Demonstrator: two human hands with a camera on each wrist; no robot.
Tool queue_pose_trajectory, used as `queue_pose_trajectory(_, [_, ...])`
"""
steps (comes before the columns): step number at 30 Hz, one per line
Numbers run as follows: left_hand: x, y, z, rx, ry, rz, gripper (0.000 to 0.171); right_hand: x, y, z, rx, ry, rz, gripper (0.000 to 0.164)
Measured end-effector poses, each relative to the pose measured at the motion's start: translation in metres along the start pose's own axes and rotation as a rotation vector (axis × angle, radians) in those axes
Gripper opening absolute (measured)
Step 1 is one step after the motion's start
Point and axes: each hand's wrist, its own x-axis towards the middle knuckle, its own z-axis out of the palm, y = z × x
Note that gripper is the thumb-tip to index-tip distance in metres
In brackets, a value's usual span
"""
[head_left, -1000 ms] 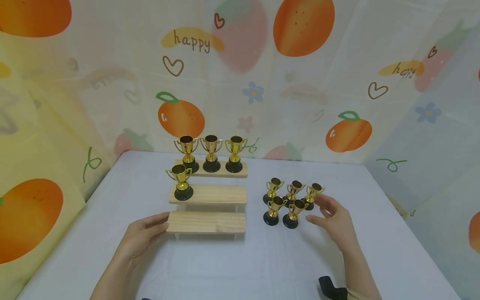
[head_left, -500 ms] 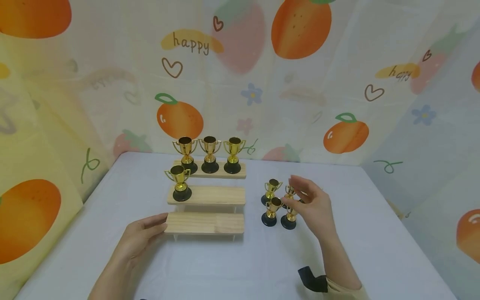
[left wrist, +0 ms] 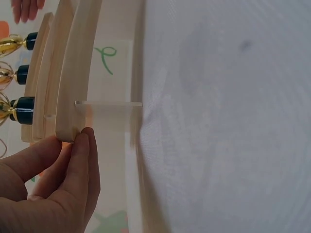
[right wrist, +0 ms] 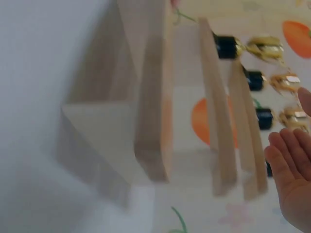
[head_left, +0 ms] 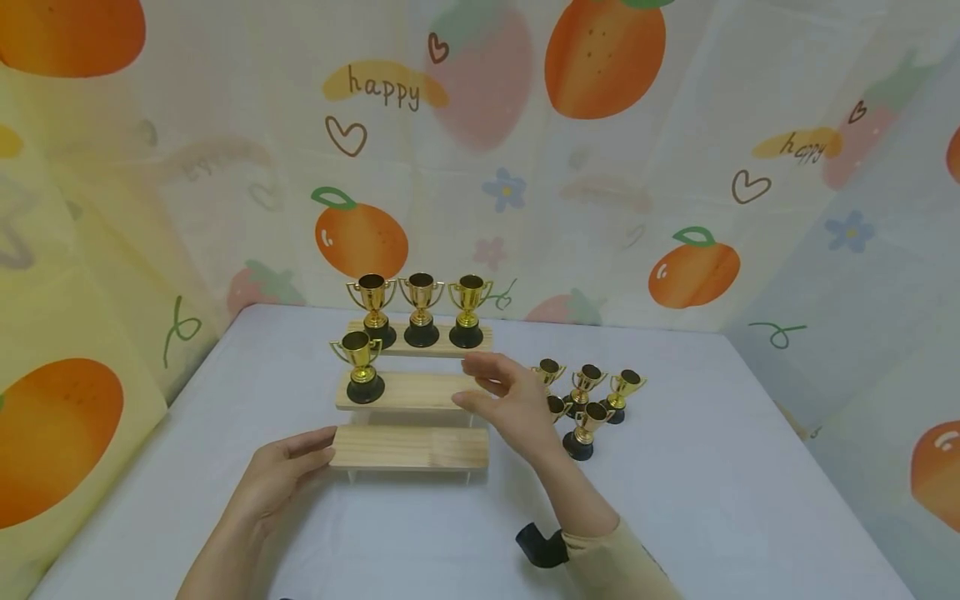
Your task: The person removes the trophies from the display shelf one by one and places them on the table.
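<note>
A three-step wooden display stand (head_left: 408, 447) with clear supports stands on the white-covered table. My left hand (head_left: 288, 471) pinches the left end of its lowest step, with thumb and fingers at the corner in the left wrist view (left wrist: 68, 179). Three gold trophy cups (head_left: 422, 310) with black bases stand along the top step; another trophy (head_left: 362, 367) is at the left of the middle step. My right hand (head_left: 510, 404) hovers at the right end of the middle step, fingers extended and thumb apart, nothing between them. The right wrist view shows its fingers (right wrist: 291, 150) loosely straight.
Several more small gold trophies (head_left: 588, 387) stand grouped on the white tablecloth (head_left: 712, 433) right of the stand, partly covered by my right hand. A fruit-printed curtain (head_left: 600, 183) closes off the back and sides.
My right hand has swept left from the right side of the loose trophies, across them, to the stand's middle step. The trophies stand where they were; my left hand has stayed put.
</note>
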Motion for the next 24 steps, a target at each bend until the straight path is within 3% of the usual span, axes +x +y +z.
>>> queue_pose_trajectory(9, [-0.001, 0.001, 0.001, 0.021, -0.008, 0.014, 0.054, 0.015, -0.006, 0.050, 0.023, -0.085, 0.032, 0.048])
queue_pose_trajectory(24, [0.000, -0.001, 0.000, 0.006, -0.002, 0.023, 0.053, 0.034, -0.004, 0.084, -0.009, -0.095, 0.035, 0.044])
